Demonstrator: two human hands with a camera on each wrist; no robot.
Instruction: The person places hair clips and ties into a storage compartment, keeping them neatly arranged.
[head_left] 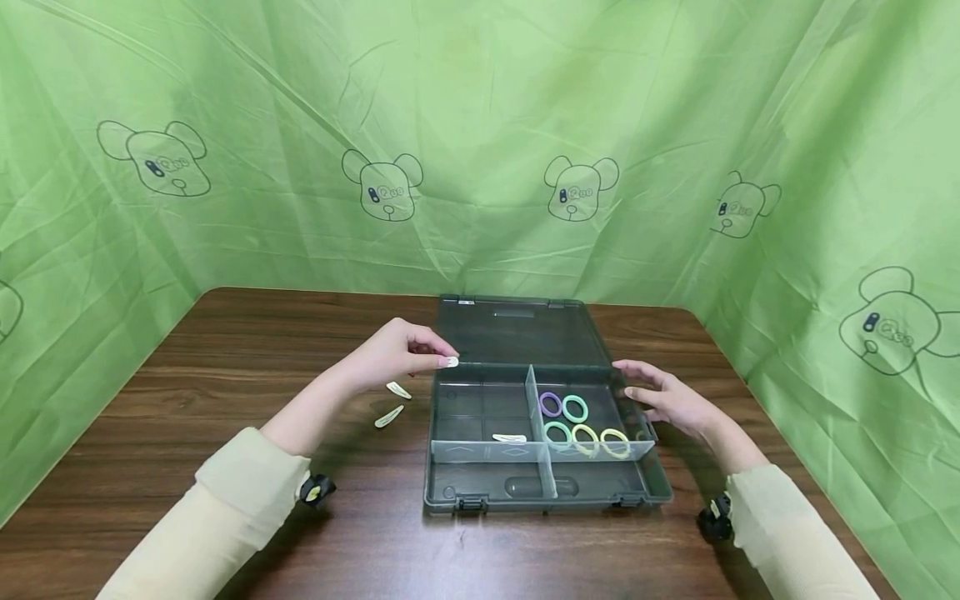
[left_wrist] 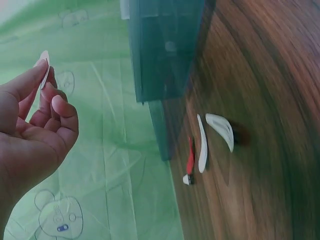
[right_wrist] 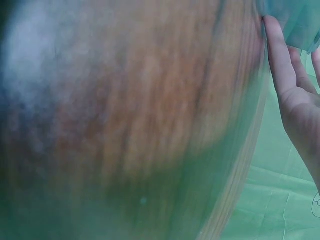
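Observation:
My left hand (head_left: 393, 354) pinches a white snap hair clip (head_left: 452, 362) between thumb and fingertips, above the left side of a grey see-through divided box (head_left: 480, 504). The box's lid lies folded back. One white clip (head_left: 510, 438) is in the back left compartment. Purple, green and yellow hair ties (head_left: 585, 439) lie in the back right one. My right hand (head_left: 671, 404) rests at the box's right wall, its fingers fairly straight in the right wrist view. Left of the box, two more clips (left_wrist: 220, 129) lie on the table.
Beside those clips is a small red item (left_wrist: 190, 159) with a black and white end. The dark wooden table (head_left: 225, 375) is bordered by a green curtain (head_left: 480, 100) at the back and sides. Low clear dividers (head_left: 480, 452) split the box.

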